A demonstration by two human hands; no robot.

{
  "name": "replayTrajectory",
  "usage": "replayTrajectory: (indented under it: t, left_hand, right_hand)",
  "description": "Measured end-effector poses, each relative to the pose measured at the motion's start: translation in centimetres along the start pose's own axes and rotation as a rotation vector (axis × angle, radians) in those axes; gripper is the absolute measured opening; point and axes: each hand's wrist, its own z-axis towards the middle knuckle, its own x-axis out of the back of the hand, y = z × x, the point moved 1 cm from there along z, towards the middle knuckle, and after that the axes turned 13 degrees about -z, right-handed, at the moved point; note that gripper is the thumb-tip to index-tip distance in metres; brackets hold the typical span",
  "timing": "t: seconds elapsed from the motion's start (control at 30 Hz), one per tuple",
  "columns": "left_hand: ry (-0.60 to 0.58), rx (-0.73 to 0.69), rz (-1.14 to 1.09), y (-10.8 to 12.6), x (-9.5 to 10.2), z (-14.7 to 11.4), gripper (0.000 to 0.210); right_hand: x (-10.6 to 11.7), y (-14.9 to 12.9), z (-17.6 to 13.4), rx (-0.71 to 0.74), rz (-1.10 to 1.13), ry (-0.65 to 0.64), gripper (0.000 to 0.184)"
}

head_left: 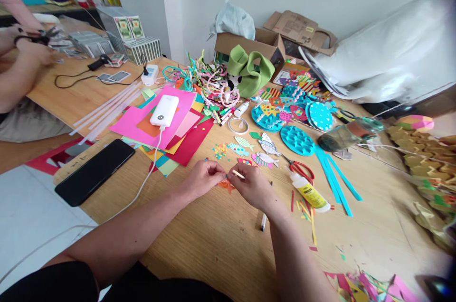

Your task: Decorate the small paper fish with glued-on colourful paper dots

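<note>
My right hand (252,184) is closed in a pinch around a short, pale thin stick (238,174). Its fingertips meet those of my left hand (205,178), which is also pinched; whatever is between its fingers is hidden. Just below the fingertips lies an orange paper fish (226,185), partly covered by the hands. Small paper scraps (221,151) and several decorated paper fish (263,159) lie beyond. Right of my right hand are red-handled scissors (302,170), a glue bottle (310,193) on its side and a pen (263,222) partly under my forearm.
Coloured paper (199,140) with a white power bank (164,111) on top sits left, its cable crossing near a black phone (94,172). Blue ovals (297,140), a jar (349,134) and a cardboard box (270,45) stand beyond. At far left, another person's hands (33,50) hold scissors.
</note>
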Motion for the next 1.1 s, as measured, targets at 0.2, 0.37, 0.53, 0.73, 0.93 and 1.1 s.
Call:
replayTrajectory:
  t: [0.2, 0.37, 0.53, 0.73, 0.93, 1.1]
  left_hand:
    - [-0.052, 0.074, -0.048, -0.2, 0.0, 0.0, 0.014]
    - [-0.063, 0.111, -0.05, -0.1, -0.1, -0.1, 0.008]
    - [-0.054, 0.147, -0.029, -0.2, 0.2, 0.1, 0.003]
    - [-0.055, 0.158, 0.07, -0.6, 0.7, 0.3, 0.004]
    - [-0.054, 0.148, 0.214, -1.0, 0.8, 0.1, 0.008]
    - [-0.053, 0.095, 0.336, -1.6, 0.8, 0.2, 0.011]
  right_hand:
    - [0.2, -0.1, 0.0, 0.0, -0.042, -0.021, 0.013]
    - [0.2, -0.2, 0.0, 0.004, -0.075, -0.051, 0.013]
    - [0.2, 0.3, 0.0, 0.025, -0.074, -0.034, 0.015]
    - [0.3, 0.4, 0.0, -0.018, -0.174, -0.068, 0.011]
    - [0.7, 0.5, 0.0, -0.026, -0.225, -0.053, 0.012]
    - [2.0, 1.0, 0.0, -0.051, -0.089, 0.209, 0.037]
